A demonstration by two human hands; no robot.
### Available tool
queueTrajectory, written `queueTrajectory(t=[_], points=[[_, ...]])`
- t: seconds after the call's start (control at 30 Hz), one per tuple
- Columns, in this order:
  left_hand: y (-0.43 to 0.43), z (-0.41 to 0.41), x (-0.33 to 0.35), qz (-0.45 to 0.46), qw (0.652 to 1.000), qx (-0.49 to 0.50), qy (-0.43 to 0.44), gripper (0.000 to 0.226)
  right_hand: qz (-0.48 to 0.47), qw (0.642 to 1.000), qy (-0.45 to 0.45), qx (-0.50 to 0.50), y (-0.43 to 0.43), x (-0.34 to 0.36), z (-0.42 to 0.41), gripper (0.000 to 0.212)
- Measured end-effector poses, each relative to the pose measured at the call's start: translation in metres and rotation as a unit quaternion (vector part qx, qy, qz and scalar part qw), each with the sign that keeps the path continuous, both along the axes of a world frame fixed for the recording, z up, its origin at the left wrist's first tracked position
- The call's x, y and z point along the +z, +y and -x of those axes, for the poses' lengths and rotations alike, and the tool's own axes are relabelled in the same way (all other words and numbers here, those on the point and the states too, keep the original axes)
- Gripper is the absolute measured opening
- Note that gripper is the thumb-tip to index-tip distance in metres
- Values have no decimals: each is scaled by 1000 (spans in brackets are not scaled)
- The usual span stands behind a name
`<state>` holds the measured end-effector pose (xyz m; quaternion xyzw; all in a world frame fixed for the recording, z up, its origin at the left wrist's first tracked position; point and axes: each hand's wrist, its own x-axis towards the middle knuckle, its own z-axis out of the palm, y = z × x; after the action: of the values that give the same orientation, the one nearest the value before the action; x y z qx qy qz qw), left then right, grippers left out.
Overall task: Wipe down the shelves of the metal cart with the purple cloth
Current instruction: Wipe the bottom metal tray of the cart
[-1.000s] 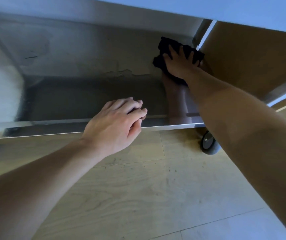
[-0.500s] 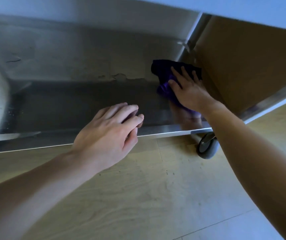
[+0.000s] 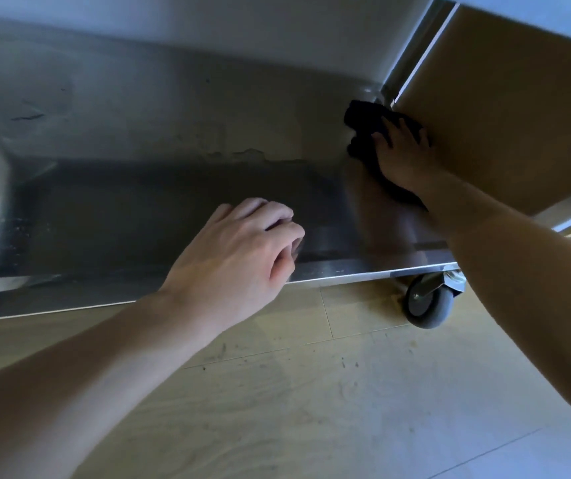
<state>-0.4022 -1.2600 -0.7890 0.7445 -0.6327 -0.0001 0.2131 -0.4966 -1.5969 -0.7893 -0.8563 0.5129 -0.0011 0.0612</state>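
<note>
Fingers (image 3: 393,133) of the right hand (image 3: 403,157) lie spread flat, pressing the purple cloth (image 3: 360,115) onto the cart's bottom shelf (image 3: 139,209) at its far right corner, beside the upright post (image 3: 412,53). Bunched and dark in shadow, the cloth looks soft and light, and is best driven under a flat palm. The left hand (image 3: 239,250), loosely curled and holding nothing, seems to rest on the shelf's front lip, left of the caster (image 3: 427,305).

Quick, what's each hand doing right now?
Left hand: open, loosely curled, holding nothing, at the shelf edge.
Right hand: open, fingers flat, pressing the purple cloth.
</note>
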Motion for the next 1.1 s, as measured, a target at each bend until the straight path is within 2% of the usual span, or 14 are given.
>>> queueTrajectory(t=[0.27, 0.4, 0.47, 0.53, 0.63, 0.73, 0.93, 1.0, 1.1], points=[[-4, -3, 0, -1, 1000, 1, 7, 25, -45, 999, -14, 16, -6, 16, -75, 57], [-4, -2, 0, -1, 1000, 3, 1, 27, -37, 991, -11, 132, 20, 10, -88, 55], [-5, -1, -1, 3, 1000, 5, 2, 28, -22, 978, 1, 208, 39, 5, -72, 54], [-6, -1, -1, 5, 1000, 4, 4, 27, -18, 971, -16, 237, 54, 0, -40, 53], [-5, -1, -1, 6, 1000, 4, 5, 27, -1, 977, -33, 211, 53, 0, 7, 52], [-5, -1, -1, 3, 1000, 2, 7, 28, 27, 992, -4, 126, 23, 4, 19, 51], [-5, -1, -2, 4, 1000, -1, 1, 28, -51, 999, 7, -7, -20, 16, -49, 58], [-6, -1, -2, 4, 1000, -1, -2, 28, -67, 998, 1, -5, -11, 20, -84, 59], [-5, -1, -2, 1, 1000, 3, -2, 28, -54, 994, -7, 97, 24, 16, -125, 56]])
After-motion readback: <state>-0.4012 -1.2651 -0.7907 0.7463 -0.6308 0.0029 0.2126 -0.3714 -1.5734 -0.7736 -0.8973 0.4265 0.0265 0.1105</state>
